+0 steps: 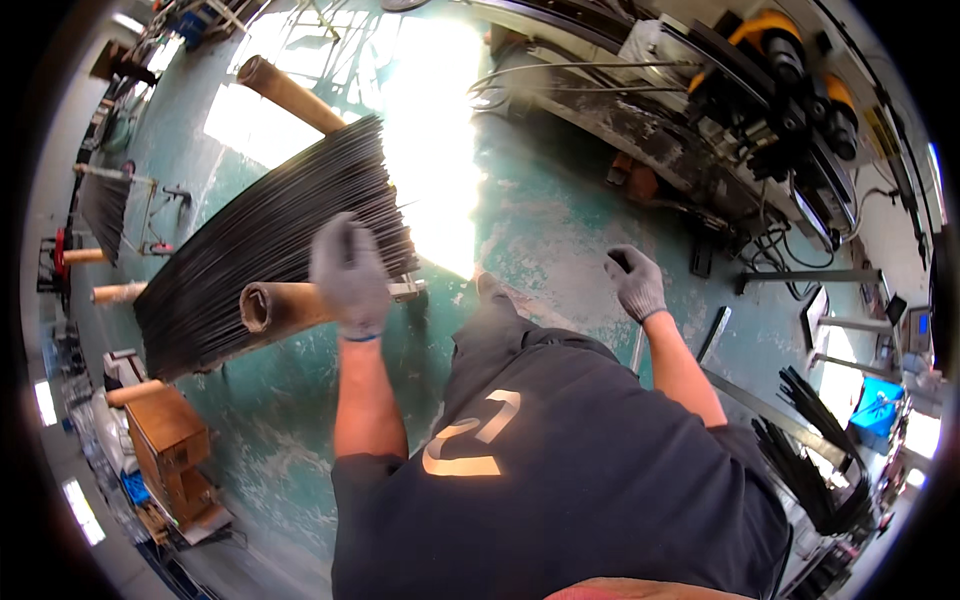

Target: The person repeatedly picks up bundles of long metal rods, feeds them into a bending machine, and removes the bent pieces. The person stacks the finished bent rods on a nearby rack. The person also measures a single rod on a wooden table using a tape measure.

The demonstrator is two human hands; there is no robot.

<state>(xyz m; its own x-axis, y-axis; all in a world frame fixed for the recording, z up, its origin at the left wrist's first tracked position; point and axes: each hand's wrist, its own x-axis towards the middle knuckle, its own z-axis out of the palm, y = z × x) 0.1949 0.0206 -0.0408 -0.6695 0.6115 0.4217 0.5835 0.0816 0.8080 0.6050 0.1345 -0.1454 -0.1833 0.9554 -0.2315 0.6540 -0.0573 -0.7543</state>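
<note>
Your left hand (349, 275), in a grey glove, is raised at the centre left of the frame with the fingers spread loosely and the grip holding nothing; it sits in front of the near end of the bundle of thin dark rods (270, 245), and you cannot tell whether the glove touches them. Your right hand (634, 282), also gloved, hangs right of centre over the floor, fingers curled in a loose half-closed grip with nothing visible in it. The rods lie fanned across two brown tubes: the lower tube (285, 305) juts out just left of your left hand, and the upper tube (290, 93) slants toward the upper left of the frame. At the lower left a brown wooden box (168, 432) stands apart from the rods; its contents do not show. At the far right a blue bin (879, 407) sits among clutter. Between your two hands the green floor (560, 230) lies open, with a bright patch of sunlight at top centre. A long grey machine (700, 150) with yellow and black rollers runs across the upper right. More dark rods (815, 460) lie bunched at the lower right, near your right elbow.
</note>
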